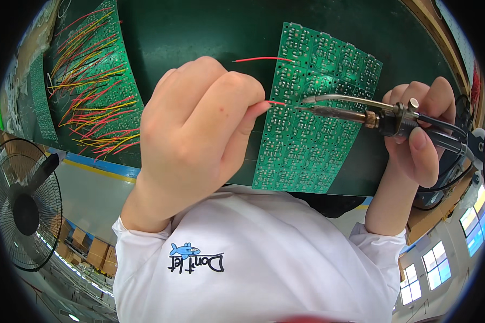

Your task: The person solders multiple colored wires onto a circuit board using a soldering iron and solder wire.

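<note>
My left hand (199, 118) is closed, thumb and forefinger pinching a short red wire (276, 103) whose end reaches the left side of a green circuit board panel (312, 156). In my right hand (417, 129) is a soldering iron (339, 113) with a thin metal feed tube (350, 98) fixed along its top. The iron's tip points left over the panel, close to the end of the pinched wire. A second red wire (261, 58) stands out from the panel's left edge, farther up. The rest of the pinched wire is hidden by my fingers.
To the left lies another panel (116, 59) with many red, yellow and black wires (91, 91). A narrow green board (40, 97) lies beyond it. The dark green tabletop (199, 32) carries the panels. A black fan (26, 207) stands at lower left. Black cables (442, 123) trail from the iron.
</note>
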Tool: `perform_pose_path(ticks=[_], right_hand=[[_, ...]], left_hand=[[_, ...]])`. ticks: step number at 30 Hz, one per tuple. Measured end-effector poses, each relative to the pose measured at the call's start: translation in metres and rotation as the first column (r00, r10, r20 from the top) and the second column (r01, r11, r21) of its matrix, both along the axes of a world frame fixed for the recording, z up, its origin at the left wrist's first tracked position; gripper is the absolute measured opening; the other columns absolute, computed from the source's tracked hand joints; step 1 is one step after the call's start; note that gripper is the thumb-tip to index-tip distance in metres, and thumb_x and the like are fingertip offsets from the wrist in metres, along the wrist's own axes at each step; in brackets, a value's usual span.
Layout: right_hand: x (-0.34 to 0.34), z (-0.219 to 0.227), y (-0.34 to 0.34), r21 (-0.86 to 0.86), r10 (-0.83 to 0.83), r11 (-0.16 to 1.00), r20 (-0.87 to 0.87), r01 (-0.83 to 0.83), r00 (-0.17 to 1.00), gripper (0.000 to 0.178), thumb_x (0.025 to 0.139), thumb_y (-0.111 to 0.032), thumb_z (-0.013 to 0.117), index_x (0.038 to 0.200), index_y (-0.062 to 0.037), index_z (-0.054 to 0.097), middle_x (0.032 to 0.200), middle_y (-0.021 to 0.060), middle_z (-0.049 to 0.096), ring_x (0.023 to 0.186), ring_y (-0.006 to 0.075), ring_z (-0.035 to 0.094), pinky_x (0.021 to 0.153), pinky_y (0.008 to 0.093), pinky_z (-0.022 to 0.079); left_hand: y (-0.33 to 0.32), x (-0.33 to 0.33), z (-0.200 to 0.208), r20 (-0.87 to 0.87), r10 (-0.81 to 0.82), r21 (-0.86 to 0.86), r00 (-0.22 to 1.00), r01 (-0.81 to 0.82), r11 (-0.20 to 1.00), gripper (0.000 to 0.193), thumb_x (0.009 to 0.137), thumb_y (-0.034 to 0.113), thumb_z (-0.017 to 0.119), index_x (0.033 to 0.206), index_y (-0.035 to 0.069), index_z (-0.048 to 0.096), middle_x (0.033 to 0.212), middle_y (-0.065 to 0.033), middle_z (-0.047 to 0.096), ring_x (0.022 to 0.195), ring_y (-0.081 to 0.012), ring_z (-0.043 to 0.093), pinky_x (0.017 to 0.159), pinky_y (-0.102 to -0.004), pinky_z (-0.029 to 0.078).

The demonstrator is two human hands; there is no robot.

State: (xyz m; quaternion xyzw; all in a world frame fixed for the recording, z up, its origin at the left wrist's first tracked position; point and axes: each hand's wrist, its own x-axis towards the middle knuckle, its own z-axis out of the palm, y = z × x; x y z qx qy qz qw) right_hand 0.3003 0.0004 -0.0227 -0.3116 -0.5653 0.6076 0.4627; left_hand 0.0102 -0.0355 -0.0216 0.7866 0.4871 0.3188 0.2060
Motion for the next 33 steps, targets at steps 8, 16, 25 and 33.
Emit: perform_pose_path(ticks=[8, 16, 25, 33], right_hand=[[-0.0023, 0.0013, -0.0030, 0.025, -0.029, 0.999, 0.062, 0.028, 0.998, 0.033, 0.083, -0.018, 0.070, 0.088, -0.0127, 0.038, 0.071, 0.0026, 0.049, 0.058, 0.0086, 0.042, 0.055, 0.0242, 0.033], [-0.0047, -0.0015, -0.0031, 0.010, -0.018, 1.000, 0.109, 0.017, 0.994, 0.036, 0.079, -0.020, 0.073, 0.087, -0.0132, 0.038, 0.070, 0.0033, 0.049, 0.056, 0.0085, 0.043, 0.052, 0.0231, 0.033], [-0.0095, 0.0005, -0.0028, 0.017, -0.054, 0.998, 0.102, 0.052, 0.993, 0.038, 0.077, -0.019, 0.074, 0.087, -0.0129, 0.038, 0.069, 0.0030, 0.050, 0.055, 0.0089, 0.042, 0.053, 0.0232, 0.034], [-0.0069, 0.0016, 0.0005, 0.019, -0.021, 1.000, 0.096, 0.020, 0.995, 0.036, 0.077, -0.018, 0.073, 0.087, -0.0127, 0.038, 0.070, 0.0035, 0.049, 0.056, 0.0095, 0.042, 0.053, 0.0235, 0.034]], left_hand=[[-0.0008, -0.0015, -0.0126, -0.022, -0.052, 0.092, 0.998, 0.054, 0.994, 0.011, 0.085, 0.000, 0.072, 0.087, 0.004, 0.061, 0.075, -0.0037, 0.060, 0.060, -0.0187, 0.048, 0.051, -0.0302, 0.037], [-0.0026, -0.0055, -0.0145, -0.016, -0.044, 0.071, 0.999, 0.045, 0.996, 0.010, 0.084, -0.003, 0.070, 0.086, 0.003, 0.062, 0.075, -0.0042, 0.059, 0.060, -0.0191, 0.047, 0.051, -0.0300, 0.037], [-0.0008, -0.0052, -0.0133, -0.018, -0.055, 0.053, 0.998, 0.056, 0.997, 0.010, 0.084, 0.000, 0.071, 0.086, 0.003, 0.062, 0.074, -0.0039, 0.059, 0.060, -0.0187, 0.047, 0.052, -0.0301, 0.037], [0.0016, -0.0039, -0.0123, -0.037, -0.061, 0.067, 0.997, 0.063, 0.996, 0.010, 0.085, 0.001, 0.072, 0.086, 0.004, 0.061, 0.074, -0.0033, 0.059, 0.060, -0.0187, 0.046, 0.052, -0.0302, 0.037]])
